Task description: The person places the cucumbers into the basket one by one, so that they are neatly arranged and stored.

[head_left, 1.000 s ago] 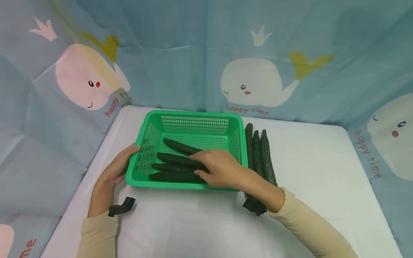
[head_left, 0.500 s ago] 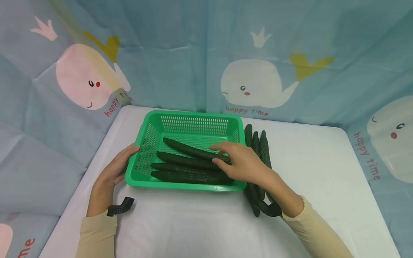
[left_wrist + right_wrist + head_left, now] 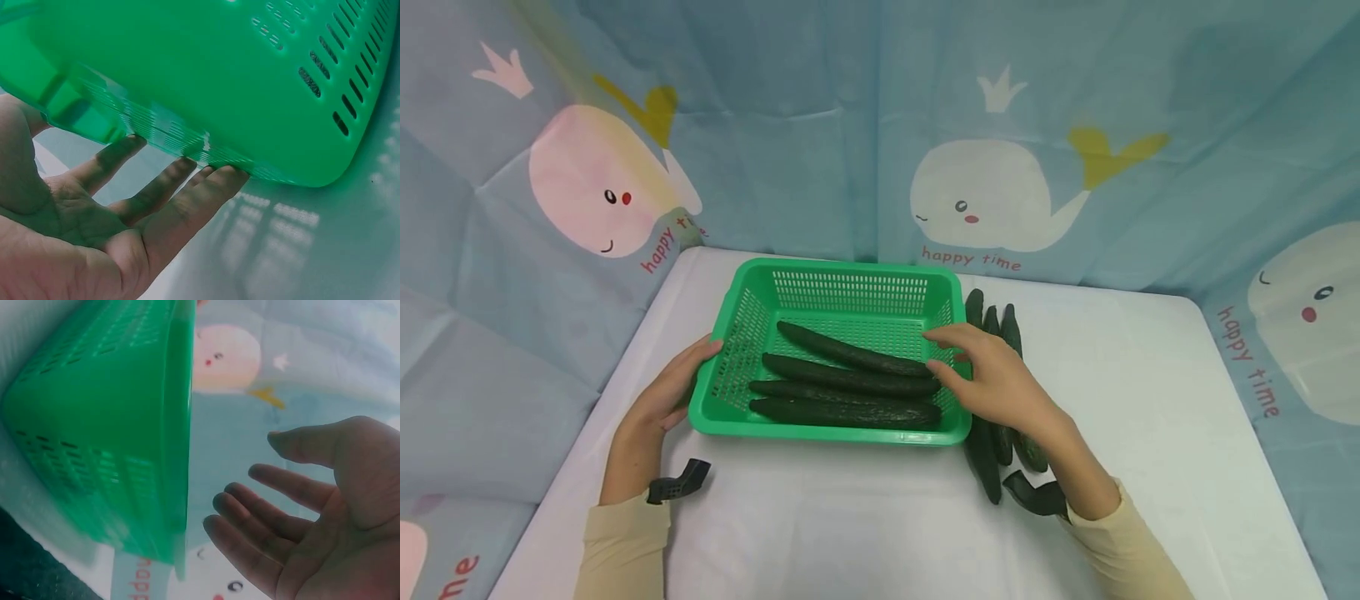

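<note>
A green plastic basket (image 3: 831,432) with slotted walls stands on the table. Inside lie several dark green cucumbers (image 3: 846,411), roughly side by side. My left hand (image 3: 675,387) holds the basket's left side, thumb at the rim; in the left wrist view the fingertips (image 3: 228,178) meet the outer wall. Over the basket's right edge hovers my right hand (image 3: 992,375), fingers spread and slightly bent, nothing in its grasp. The right wrist view shows that palm bare beside the basket rim (image 3: 181,450). Three more cucumbers (image 3: 983,462) lie outside, right of the basket, partly hidden beneath the right hand and forearm.
White cloth covers the table (image 3: 1120,375). Behind it and at both sides hangs a blue curtain (image 3: 820,183) printed with whales. A black wrist mount (image 3: 679,482) sits on the left forearm, another black mount (image 3: 1037,496) on the right.
My right hand has let go of the cucumbers in the basket and drawn back to the right, uncovering their right ends. The left hand keeps its place on the basket.
</note>
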The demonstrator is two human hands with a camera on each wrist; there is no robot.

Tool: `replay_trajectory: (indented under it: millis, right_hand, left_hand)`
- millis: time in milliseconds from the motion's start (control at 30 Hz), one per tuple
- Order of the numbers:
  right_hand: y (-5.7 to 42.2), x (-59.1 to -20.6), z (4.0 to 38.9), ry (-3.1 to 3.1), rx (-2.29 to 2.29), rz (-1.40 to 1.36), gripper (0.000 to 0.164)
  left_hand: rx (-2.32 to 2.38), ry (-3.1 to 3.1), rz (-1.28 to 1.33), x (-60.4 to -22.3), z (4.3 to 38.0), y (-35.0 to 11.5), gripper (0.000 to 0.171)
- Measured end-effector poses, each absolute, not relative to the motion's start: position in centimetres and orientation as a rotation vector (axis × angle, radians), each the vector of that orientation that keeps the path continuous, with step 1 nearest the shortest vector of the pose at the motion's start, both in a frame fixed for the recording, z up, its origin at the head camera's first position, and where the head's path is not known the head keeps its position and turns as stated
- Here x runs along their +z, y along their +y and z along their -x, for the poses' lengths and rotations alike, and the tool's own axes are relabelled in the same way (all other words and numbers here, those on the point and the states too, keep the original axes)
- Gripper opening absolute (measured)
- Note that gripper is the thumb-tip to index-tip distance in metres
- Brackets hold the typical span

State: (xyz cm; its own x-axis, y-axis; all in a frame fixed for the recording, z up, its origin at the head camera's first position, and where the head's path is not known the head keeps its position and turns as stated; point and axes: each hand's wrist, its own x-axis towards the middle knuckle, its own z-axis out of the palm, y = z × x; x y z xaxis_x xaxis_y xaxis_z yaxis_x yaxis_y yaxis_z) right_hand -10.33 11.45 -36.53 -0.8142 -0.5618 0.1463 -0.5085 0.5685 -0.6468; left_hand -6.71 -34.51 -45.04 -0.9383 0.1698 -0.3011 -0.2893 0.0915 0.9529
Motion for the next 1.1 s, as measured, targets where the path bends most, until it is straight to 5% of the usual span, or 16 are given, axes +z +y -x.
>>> replay_trajectory:
  millis: [1100]
  right_hand:
    - [19.4, -40.8, 9.6, 2.872, -1.203, 0.517, 0.044]
  left_hand:
    - [1.910, 2.036, 0.117, -45.1, 6.7, -34.7, 0.077]
